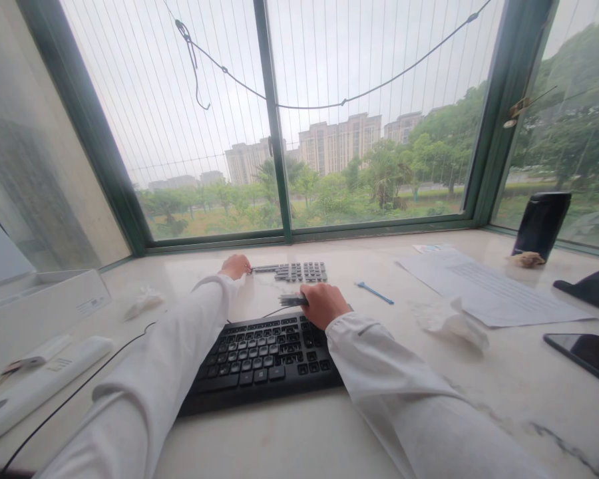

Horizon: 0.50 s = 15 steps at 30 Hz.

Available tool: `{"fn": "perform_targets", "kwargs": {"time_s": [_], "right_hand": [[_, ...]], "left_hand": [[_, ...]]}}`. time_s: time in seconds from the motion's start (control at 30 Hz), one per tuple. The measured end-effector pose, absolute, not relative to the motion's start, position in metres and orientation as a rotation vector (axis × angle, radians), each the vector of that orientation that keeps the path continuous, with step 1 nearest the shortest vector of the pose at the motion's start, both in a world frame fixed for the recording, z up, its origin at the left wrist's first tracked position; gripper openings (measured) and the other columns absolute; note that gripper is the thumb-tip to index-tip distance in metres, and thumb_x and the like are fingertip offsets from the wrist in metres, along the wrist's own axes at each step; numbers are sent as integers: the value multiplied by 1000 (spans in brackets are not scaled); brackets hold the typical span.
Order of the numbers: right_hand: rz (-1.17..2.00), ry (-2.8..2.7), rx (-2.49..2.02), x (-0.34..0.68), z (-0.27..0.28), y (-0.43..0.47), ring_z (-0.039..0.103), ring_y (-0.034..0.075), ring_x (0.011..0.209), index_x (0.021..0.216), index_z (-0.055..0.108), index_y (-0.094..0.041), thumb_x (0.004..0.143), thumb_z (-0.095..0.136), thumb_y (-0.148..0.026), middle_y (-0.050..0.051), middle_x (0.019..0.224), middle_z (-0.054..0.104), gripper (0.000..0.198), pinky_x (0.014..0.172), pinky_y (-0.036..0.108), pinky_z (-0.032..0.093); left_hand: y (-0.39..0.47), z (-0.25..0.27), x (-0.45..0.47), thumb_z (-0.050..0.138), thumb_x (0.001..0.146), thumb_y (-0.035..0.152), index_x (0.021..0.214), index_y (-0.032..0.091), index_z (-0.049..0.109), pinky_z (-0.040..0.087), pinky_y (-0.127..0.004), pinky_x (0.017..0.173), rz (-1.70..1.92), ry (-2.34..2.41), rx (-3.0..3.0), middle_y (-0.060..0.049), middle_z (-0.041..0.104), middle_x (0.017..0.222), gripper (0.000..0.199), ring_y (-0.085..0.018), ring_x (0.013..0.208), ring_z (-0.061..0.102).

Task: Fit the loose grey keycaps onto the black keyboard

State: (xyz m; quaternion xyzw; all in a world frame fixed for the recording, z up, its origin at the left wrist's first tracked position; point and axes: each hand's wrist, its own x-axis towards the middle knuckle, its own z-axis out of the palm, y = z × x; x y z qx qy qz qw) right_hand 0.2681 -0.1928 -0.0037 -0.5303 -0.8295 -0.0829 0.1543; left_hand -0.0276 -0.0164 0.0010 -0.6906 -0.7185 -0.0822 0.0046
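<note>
Keycaps point(302, 271) lined up beyond the keyboard point(259, 359)

Head view: rows presumably keep them in order. Over the keyboard's far edge, your right hand point(324, 305) clamps stacked keycaps point(292, 300); your left hand point(235, 266) is at the rows' left end, grip impossible to tell. Right of the keyboard, the printed sheet point(489, 286) is unreadable.

Looks like a home or small office, beside a wide window point(268, 80). Has a keyboard point(257, 356), printed paper point(509, 293) and phone point(586, 356) on a pale counter point(279, 442).
</note>
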Motion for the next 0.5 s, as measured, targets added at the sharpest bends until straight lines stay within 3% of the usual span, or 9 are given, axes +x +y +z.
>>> {"fn": "perform_targets", "kwargs": {"time_s": [0.37, 0.5], "right_hand": [[-211, -2379, -1515, 268, -3, -193, 64, 22, 75, 90, 62, -19, 84, 45, -24, 9, 83, 67, 19, 65, 30, 43], [-207, -2375, -1513, 268, -4, -193, 65, 22, 76, 89, 63, -20, 83, 46, -25, 9, 83, 67, 18, 66, 30, 43]], "left_hand": [[-18, -1, -25, 67, 77, 28, 90, 22, 72, 36, -22, 68, -298, -2241, -2162, 2, 66, 67, 14, -11, 65, 51], [-17, -2, -25, 68, 75, 28, 90, 23, 73, 39, -21, 66, -300, -2217, -2172, 3, 71, 77, 16, -11, 64, 54]]}}
